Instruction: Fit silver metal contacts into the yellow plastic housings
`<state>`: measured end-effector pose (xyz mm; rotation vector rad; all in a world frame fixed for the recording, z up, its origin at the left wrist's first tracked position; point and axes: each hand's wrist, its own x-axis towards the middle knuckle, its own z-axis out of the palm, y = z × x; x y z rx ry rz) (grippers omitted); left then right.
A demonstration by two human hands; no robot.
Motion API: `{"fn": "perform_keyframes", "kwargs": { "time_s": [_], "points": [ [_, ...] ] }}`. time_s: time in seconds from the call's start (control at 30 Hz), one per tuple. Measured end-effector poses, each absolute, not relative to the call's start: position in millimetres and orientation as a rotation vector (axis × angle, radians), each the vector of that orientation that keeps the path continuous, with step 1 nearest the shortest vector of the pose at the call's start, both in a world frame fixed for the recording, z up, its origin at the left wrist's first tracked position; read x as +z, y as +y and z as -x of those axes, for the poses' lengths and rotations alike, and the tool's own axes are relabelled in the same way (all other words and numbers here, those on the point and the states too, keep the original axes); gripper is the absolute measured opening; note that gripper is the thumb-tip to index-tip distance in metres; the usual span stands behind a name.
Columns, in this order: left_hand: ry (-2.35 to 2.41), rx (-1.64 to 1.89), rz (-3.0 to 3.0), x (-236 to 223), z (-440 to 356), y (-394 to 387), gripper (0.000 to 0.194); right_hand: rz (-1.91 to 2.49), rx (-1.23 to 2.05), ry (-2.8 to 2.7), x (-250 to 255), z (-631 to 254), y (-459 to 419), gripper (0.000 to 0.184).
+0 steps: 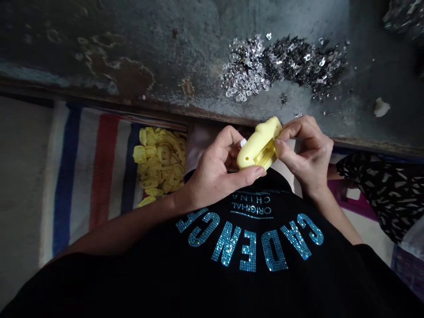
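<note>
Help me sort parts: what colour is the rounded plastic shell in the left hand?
The shell is pale yellow; see head view.

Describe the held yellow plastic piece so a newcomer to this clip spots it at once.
Find the worn grey tabletop across the top. Near its edge, above the blue lettering on the black shirt, is a rounded, hollow pale-yellow plastic piece. Unlike the yellow plastic pieces heaped at picture left, it sits in the left hand, the right hand at its opening.
</note>
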<state>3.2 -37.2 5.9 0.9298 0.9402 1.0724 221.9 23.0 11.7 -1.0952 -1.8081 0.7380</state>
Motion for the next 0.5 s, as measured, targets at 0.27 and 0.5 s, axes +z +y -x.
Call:
{"fn": "perform_keyframes", "kwargs": {
  "time_s": [0.27,0.5],
  "points": [
    [0.886,1.042,-0.755,11,-3,-37,0.054,1.125,0.685,-1.877,11,-229,19,0.009],
    [0.836,1.073,-0.703,8,-4,-34,0.051,1.089,0.384,-1.954,9,-241,13,0.026]
  ]
}}
